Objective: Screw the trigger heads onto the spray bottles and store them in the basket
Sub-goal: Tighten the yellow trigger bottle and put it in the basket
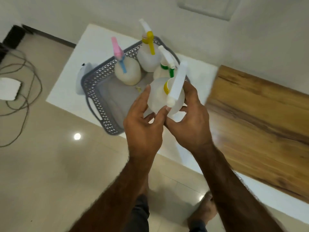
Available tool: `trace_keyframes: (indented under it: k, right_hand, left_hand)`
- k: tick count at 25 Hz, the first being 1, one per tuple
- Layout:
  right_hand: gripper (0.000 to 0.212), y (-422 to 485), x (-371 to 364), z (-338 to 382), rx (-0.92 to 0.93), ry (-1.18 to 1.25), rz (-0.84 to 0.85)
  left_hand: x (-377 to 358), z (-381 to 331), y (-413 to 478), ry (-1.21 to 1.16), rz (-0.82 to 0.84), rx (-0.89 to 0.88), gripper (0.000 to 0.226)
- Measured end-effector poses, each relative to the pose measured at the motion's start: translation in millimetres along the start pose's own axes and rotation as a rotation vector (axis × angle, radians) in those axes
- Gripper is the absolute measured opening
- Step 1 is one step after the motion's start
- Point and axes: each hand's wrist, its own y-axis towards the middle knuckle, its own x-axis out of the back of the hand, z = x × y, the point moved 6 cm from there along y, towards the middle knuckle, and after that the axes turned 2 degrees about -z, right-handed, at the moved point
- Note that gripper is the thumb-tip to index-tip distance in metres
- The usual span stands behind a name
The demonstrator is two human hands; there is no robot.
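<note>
Both my hands hold a translucent white spray bottle (158, 94) with a white trigger head and yellow collar (177, 84) over the near right part of the grey basket (93, 91). My left hand (143, 119) grips its left side; my right hand (190, 118) cups its right side and bottom. Three bottles stand upright at the basket's far side: one with a pink and blue head (127, 71), one with a yellow head (148, 54), one with a green head (164, 69).
The basket sits on a white table (66, 77) with a wooden top section (260, 118) to the right. A pale object (82, 77) lies just left of the basket. Cables (21, 91) and a white block (9, 88) lie on the tiled floor at left. My feet show below.
</note>
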Motion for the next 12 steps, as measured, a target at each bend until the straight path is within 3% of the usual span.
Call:
trace_keyframes:
  k: [6,12]
  right_hand:
    - [0.079,24,-72,22,0.051,-0.021,0.182]
    - [0.075,63,-122,-8,0.056,-0.084,0.311]
  left_hand:
    - [54,25,32,0.042,-0.182,0.114,0.072]
    - [60,65,76,0.159,-0.199,0.152,0.079]
